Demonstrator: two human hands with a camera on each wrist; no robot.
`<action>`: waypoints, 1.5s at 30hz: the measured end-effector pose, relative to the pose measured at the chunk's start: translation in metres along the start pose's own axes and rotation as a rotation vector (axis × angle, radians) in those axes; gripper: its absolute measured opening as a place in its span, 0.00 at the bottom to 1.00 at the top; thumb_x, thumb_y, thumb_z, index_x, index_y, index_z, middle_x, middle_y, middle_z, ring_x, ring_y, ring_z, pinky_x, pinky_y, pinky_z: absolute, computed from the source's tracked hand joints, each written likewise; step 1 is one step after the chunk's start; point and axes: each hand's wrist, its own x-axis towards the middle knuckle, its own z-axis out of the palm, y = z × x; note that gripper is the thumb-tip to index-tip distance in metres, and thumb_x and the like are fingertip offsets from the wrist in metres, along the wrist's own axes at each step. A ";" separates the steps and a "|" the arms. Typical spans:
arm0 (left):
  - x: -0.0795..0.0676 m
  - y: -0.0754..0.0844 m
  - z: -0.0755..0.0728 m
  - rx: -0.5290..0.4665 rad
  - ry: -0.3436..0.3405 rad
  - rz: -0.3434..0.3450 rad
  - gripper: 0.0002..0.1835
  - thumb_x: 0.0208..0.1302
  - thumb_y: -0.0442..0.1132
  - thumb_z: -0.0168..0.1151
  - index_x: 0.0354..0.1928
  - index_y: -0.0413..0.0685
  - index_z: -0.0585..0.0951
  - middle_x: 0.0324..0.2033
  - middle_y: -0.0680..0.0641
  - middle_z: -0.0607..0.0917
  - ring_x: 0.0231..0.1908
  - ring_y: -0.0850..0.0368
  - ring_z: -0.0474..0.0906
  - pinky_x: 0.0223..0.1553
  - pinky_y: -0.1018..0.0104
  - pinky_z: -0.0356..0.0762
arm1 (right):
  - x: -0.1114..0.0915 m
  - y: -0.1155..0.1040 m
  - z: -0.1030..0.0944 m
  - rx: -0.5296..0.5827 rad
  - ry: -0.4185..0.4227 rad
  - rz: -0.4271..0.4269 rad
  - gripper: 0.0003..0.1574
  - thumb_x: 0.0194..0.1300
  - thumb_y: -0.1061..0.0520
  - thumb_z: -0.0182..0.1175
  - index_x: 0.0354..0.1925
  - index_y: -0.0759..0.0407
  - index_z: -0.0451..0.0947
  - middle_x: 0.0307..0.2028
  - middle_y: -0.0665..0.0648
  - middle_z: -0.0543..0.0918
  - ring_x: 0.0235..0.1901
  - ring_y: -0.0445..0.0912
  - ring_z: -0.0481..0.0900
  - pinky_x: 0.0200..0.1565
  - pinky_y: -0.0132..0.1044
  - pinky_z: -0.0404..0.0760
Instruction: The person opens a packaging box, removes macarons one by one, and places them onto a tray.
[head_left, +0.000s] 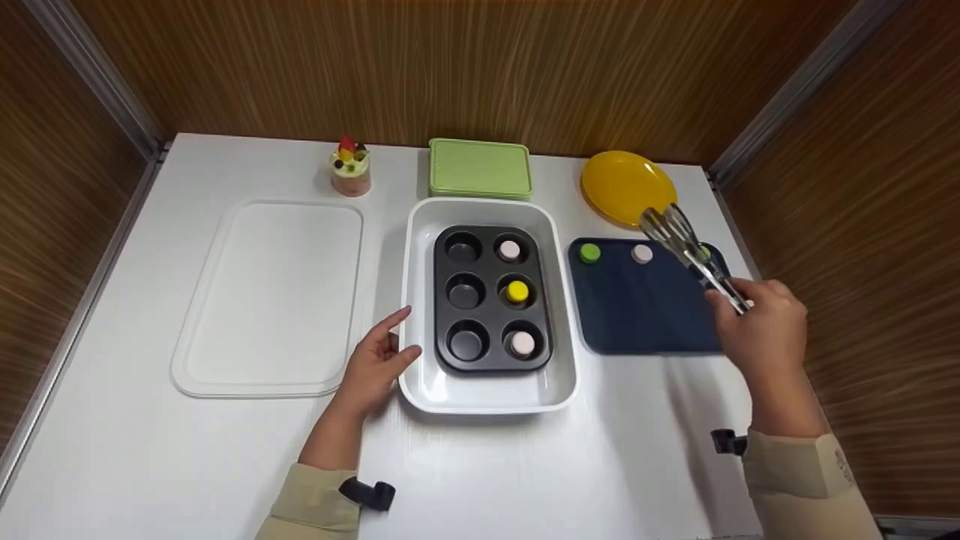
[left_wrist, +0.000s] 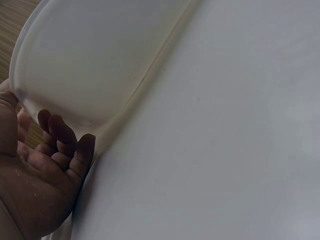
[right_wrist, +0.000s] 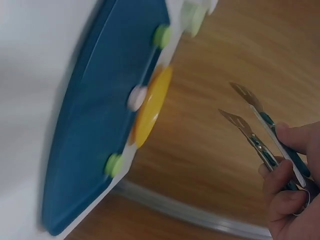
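Pickup step, seemingly, at frame right
Right hand [head_left: 765, 324] gripped tongs [head_left: 696, 262], left hand [head_left: 375, 371] spread against white tub [head_left: 487, 391]; next move likely called for nipping a green disc [head_left: 589, 253]

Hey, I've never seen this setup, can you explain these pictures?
No robot, just a person's left hand and right hand. The widest picture is from a head-worn camera looking down; the others are from one on each wrist. On the white table sit a white bin holding a muffin tin, a navy tray, a yellow plate, a green box, a white panel and a dessert cup. Small round pieces lie in the tin and on the tray. The right hand holds tongs; the left touches the bin's rim.
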 end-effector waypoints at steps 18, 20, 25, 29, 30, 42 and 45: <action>-0.001 0.001 -0.001 0.032 -0.002 0.001 0.34 0.66 0.25 0.70 0.74 0.37 0.73 0.29 0.48 0.74 0.29 0.59 0.68 0.32 0.71 0.69 | -0.071 -0.075 0.004 0.101 -0.127 -0.377 0.20 0.48 0.69 0.84 0.42 0.67 0.91 0.30 0.56 0.81 0.25 0.44 0.76 0.26 0.30 0.74; 0.000 0.001 -0.002 0.032 0.000 -0.001 0.34 0.66 0.25 0.70 0.74 0.37 0.73 0.29 0.48 0.73 0.28 0.60 0.68 0.31 0.72 0.68 | -0.077 -0.078 0.006 0.098 -0.175 -0.379 0.21 0.47 0.69 0.84 0.42 0.66 0.91 0.30 0.55 0.80 0.25 0.42 0.75 0.26 0.35 0.75; 0.000 0.001 -0.002 0.031 -0.002 0.002 0.34 0.66 0.25 0.70 0.74 0.37 0.73 0.28 0.48 0.73 0.28 0.60 0.67 0.31 0.72 0.67 | -0.087 -0.083 0.010 0.061 -0.275 -0.349 0.20 0.48 0.68 0.83 0.42 0.63 0.91 0.29 0.52 0.79 0.24 0.40 0.71 0.26 0.40 0.73; 0.000 0.000 -0.001 0.032 -0.005 0.001 0.34 0.66 0.25 0.70 0.74 0.38 0.73 0.29 0.48 0.74 0.28 0.60 0.67 0.31 0.71 0.67 | -0.092 -0.085 0.014 0.020 -0.330 -0.328 0.18 0.50 0.67 0.82 0.42 0.62 0.91 0.30 0.53 0.80 0.24 0.42 0.72 0.25 0.42 0.74; 0.000 0.000 -0.001 0.031 -0.005 0.000 0.34 0.67 0.25 0.70 0.74 0.38 0.73 0.29 0.48 0.75 0.29 0.60 0.68 0.32 0.71 0.68 | -0.092 -0.086 0.015 0.008 -0.341 -0.325 0.18 0.51 0.66 0.82 0.42 0.62 0.90 0.31 0.53 0.80 0.24 0.43 0.73 0.25 0.42 0.74; 0.000 -0.001 -0.001 0.007 -0.002 0.016 0.34 0.66 0.24 0.70 0.74 0.37 0.73 0.29 0.47 0.75 0.29 0.60 0.68 0.32 0.72 0.68 | -0.095 -0.097 0.024 -0.079 -0.425 -0.305 0.13 0.54 0.64 0.79 0.40 0.60 0.90 0.30 0.53 0.77 0.22 0.46 0.74 0.22 0.47 0.74; 0.000 -0.001 0.000 -0.003 0.001 0.016 0.34 0.65 0.23 0.70 0.74 0.37 0.73 0.29 0.47 0.75 0.29 0.60 0.69 0.32 0.72 0.68 | -0.094 -0.100 0.027 -0.092 -0.433 -0.307 0.13 0.54 0.64 0.79 0.40 0.60 0.90 0.29 0.53 0.76 0.21 0.47 0.74 0.21 0.47 0.74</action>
